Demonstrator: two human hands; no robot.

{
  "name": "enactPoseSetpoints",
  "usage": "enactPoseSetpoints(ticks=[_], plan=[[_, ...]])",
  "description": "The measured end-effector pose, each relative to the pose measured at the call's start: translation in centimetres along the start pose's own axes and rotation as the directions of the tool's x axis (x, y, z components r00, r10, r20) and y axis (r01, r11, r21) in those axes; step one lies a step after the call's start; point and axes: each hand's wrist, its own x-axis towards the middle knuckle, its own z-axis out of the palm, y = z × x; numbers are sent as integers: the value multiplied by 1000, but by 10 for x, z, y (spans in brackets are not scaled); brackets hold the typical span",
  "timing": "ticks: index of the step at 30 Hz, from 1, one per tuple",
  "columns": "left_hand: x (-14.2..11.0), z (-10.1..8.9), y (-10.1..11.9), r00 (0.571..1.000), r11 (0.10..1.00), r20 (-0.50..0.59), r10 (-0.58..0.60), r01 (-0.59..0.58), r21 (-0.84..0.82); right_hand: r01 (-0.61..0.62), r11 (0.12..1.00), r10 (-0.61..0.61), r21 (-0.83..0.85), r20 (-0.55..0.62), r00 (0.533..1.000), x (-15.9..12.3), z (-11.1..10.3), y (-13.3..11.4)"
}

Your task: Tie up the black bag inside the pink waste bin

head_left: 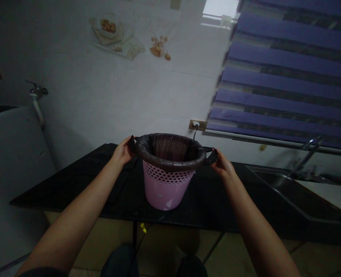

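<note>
A pink plastic waste bin with a band of holes below its rim stands upright on the black countertop. A black bin bag lines it and is folded over the rim all round. My left hand pinches a loose flap of the bag at the left of the rim. At the opposite side my right hand grips another flap, pulled outward from the rim. The bin's bottom inside is hidden.
A steel sink with a tap is at the right. A plug sits in the wall socket behind the bin. Beside the counter's left end is a pale appliance; a cord with a yellow tag hangs in front.
</note>
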Motion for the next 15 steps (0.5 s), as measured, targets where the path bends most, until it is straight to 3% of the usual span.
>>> enactPoseSetpoints(ticks=[15], plan=[[-4,7,5,1000,999,2,-5,5,53,43,999,-43,-18,29,999,-5,15,-10]])
